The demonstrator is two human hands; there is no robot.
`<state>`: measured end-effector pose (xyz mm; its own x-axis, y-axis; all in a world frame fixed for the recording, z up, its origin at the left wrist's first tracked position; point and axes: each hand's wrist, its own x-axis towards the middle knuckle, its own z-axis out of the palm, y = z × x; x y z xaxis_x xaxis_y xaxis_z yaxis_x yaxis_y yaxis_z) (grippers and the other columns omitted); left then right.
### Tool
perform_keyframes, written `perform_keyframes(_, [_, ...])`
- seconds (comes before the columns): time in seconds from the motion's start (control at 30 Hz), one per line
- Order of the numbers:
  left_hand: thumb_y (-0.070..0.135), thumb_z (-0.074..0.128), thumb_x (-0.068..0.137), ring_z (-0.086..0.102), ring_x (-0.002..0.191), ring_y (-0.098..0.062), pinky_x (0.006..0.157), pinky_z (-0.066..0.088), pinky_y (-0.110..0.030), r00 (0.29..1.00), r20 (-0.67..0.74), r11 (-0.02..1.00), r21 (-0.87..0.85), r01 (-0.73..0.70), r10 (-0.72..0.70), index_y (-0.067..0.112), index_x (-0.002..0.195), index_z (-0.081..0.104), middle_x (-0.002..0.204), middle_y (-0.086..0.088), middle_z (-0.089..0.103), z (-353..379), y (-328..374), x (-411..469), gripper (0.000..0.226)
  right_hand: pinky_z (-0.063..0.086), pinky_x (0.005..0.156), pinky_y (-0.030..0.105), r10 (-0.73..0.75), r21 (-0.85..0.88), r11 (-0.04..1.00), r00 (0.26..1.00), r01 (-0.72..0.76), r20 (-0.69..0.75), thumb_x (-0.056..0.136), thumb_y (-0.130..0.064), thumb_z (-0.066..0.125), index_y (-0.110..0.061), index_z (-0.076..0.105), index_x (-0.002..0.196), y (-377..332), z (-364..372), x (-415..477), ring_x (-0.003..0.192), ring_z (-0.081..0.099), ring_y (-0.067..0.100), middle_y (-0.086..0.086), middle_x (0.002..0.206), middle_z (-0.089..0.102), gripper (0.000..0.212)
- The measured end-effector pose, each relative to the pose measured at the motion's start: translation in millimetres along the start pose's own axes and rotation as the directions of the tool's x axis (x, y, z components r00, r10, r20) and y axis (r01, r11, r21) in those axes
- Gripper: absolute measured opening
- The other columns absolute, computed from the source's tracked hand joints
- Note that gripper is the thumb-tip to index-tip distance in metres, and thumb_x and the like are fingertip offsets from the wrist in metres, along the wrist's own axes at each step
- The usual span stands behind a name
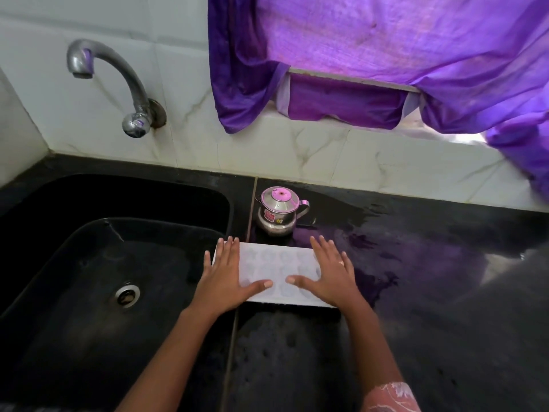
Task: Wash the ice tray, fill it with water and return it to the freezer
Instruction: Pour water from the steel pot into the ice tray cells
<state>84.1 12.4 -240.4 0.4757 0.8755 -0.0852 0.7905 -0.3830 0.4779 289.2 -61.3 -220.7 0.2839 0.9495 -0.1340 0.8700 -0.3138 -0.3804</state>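
Observation:
A white ice tray point(279, 264) lies flat on the black counter just right of the sink, its rounded cups showing. My left hand point(224, 278) rests palm down on the tray's left end, fingers spread. My right hand point(328, 275) lies palm down on its right end, fingers spread as well, a ring on one finger. Both thumbs point toward each other over the tray's near half. Neither hand grips the tray. A curved metal tap point(113, 81) sticks out of the tiled wall above the black sink point(89, 292); no water runs from it.
A small steel pot point(280, 211) with a pink-topped lid stands right behind the tray. The black counter point(430, 292) is wet to the right. A purple curtain point(371, 55) hangs over the window ledge. The sink drain point(127, 295) is open.

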Motion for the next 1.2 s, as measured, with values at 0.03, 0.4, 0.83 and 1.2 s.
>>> perform_keyframes(0.03, [0.101,-0.002,0.027,-0.02,0.142,-0.014,0.112,-0.015,-0.039,1.0,0.003,1.0,0.013,0.002,-0.002,0.012,0.147,-0.012,0.157,-0.001,-0.015,-0.2,-1.0,-4.1,0.151,-0.012,0.114,0.038,0.007,-0.022,1.0,1.0,-0.007,0.014,0.07,-0.076,0.048,-0.026,-0.003,0.148,1.8,0.6,-4.0,0.144,-0.014,0.013,-0.004,0.157,-0.011,0.106])
perform_keyframes(0.4, [0.098,0.025,0.029,-0.023,0.141,-0.03,0.113,-0.013,-0.044,0.995,0.008,0.987,0.132,0.097,-0.099,0.014,0.147,-0.015,0.155,-0.015,-0.018,0.4,-6.4,-25.3,0.15,-0.018,0.111,0.043,0.037,-0.083,0.996,0.994,-0.028,0.105,0.056,-0.078,0.061,-0.027,-0.021,0.144,12.1,12.1,-29.1,0.139,-0.028,0.022,0.008,0.149,-0.035,0.131])
perform_keyframes(0.83, [0.068,0.067,0.062,-0.003,0.145,-0.023,0.116,-0.003,-0.04,0.996,-0.013,0.993,-0.073,0.088,-0.089,0.019,0.148,-0.009,0.157,-0.006,0.002,1.4,-15.1,-28.6,0.125,-0.016,0.112,0.042,0.093,-0.021,0.996,0.995,-0.092,0.026,0.059,-0.075,0.062,-0.027,-0.019,0.145,18.3,18.4,-32.5,0.143,-0.016,0.02,0.01,0.155,-0.018,0.127])
perform_keyframes(1.2, [0.049,0.083,0.055,-0.014,0.144,-0.024,0.115,0.005,-0.045,0.991,0.019,0.925,-0.355,0.133,-0.135,0.019,0.149,-0.009,0.158,-0.005,-0.006,8.4,-20.1,-23.3,0.135,-0.016,0.113,0.04,0.078,0.155,0.985,0.997,-0.075,-0.011,0.055,-0.061,0.076,-0.025,-0.009,0.147,17.7,19.9,-29.6,0.144,-0.011,0.011,0.0,0.158,-0.002,0.131])
